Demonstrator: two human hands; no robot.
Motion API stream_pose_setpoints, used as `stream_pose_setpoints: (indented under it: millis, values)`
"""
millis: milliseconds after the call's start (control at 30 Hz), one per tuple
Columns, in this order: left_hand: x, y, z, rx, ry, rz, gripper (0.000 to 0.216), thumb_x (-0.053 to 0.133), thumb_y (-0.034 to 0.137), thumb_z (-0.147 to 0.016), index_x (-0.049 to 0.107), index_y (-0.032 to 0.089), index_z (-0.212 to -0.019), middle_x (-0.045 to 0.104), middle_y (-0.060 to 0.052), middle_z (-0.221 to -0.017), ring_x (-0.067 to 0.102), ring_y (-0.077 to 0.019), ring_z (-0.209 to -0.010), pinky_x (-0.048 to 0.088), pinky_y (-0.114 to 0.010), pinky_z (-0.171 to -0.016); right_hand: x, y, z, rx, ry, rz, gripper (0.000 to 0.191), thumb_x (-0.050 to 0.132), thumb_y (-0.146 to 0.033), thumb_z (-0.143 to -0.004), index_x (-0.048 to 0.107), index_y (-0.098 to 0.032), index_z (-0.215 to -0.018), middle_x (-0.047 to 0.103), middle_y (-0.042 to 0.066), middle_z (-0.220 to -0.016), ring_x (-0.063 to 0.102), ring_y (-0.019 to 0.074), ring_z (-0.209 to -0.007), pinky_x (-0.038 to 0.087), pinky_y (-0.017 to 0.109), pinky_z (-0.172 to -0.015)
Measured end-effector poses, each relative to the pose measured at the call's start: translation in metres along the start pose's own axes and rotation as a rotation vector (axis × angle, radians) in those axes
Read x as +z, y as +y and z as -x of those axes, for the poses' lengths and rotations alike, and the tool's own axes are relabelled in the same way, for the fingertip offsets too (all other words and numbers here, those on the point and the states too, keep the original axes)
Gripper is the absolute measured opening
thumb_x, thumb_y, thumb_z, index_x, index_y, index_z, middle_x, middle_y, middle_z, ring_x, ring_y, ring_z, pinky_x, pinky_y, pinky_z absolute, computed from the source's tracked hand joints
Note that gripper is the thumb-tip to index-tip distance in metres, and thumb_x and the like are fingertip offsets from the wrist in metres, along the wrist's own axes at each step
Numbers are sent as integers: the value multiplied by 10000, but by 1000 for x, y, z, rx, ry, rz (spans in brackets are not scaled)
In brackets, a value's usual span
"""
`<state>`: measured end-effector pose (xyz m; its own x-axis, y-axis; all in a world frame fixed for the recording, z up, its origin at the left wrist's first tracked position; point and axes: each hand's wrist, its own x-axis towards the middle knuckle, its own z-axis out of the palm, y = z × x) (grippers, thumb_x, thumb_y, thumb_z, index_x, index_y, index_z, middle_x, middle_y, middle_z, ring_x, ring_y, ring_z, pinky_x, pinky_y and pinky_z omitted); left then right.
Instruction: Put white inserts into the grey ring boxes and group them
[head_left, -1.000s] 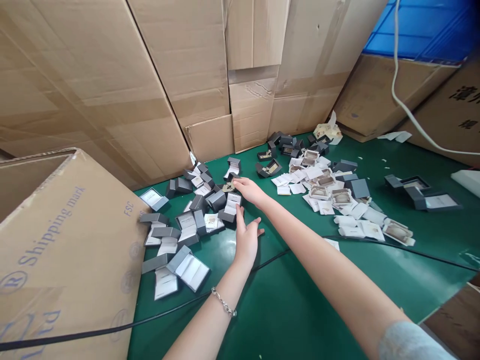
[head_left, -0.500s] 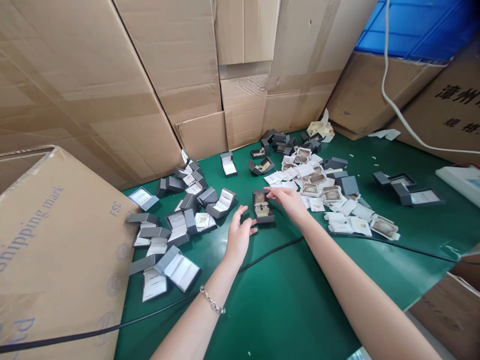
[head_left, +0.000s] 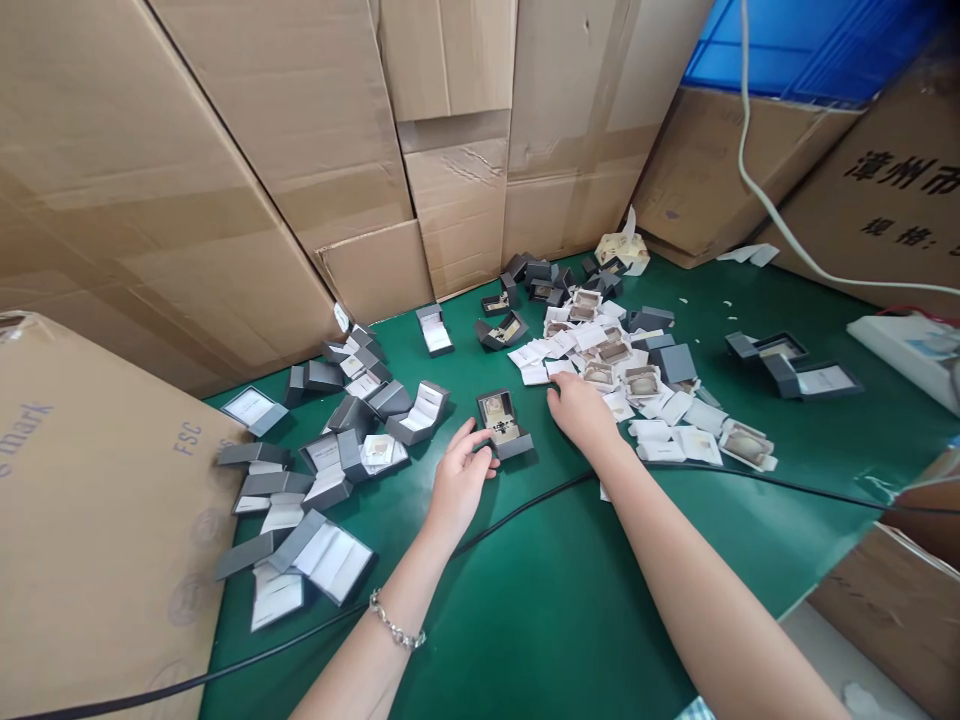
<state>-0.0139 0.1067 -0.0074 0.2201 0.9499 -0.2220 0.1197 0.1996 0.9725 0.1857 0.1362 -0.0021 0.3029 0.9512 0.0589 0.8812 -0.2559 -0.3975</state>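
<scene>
An open grey jewellery box with a small piece inside lies on the green table. My left hand touches the box's near left corner with thumb and fingers curled around it. My right hand rests palm down just right of the box, at the edge of a pile of white cards and small packets; its fingers are bent and what they touch is hidden. A bracelet is on my left wrist.
Several open grey boxes lie scattered to the left, more at the right. A large carton stands at the left. Stacked cartons wall the back. A black cable crosses the table.
My right hand brought one grey box from the left heap to the table's middle, let it go and moved right to the card pile. My left hand closed in on the box.
</scene>
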Motion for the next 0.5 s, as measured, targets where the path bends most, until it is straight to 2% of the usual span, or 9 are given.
stream_pose_setpoints:
  millis: [133, 333, 400, 500]
  values:
    - [1, 1, 4, 37, -20, -97, 230, 528, 308, -795, 679, 201, -931, 333, -84, -1445, 643, -136, -772, 538, -278, -696, 0, 0, 1, 39, 50, 85, 386, 356, -140, -869, 496, -84, -1225, 528, 178, -1189, 582, 263, -959, 427, 325, -748]
    - [1, -1, 7, 86, -40, -175, 245, 528, 404, -799, 658, 211, -876, 233, -68, -1491, 643, -164, -809, 519, -325, -748, -6, -1, 4, 71, 52, 122, 300, 338, -165, -885, 627, -109, -939, 588, 159, -965, 589, 239, -826, 397, 315, -658]
    - [0, 0, 8, 87, -33, -191, 268, 523, 435, -798, 644, 201, -845, 213, -77, -1496, 642, -162, -802, 517, -326, -746, -12, -2, 7, 55, 108, 57, 295, 358, -202, -884, 644, -141, -919, 602, 137, -956, 580, 232, -811, 388, 314, -639]
    - [1, 2, 10, 129, -33, -218, 272, 562, 444, -767, 603, 188, -849, 173, -105, -1505, 629, -138, -754, 519, -316, -704, -20, -8, 13, -87, 160, -196, 232, 453, -262, -847, 672, -189, -875, 619, 79, -984, 564, 188, -782, 397, 296, -663]
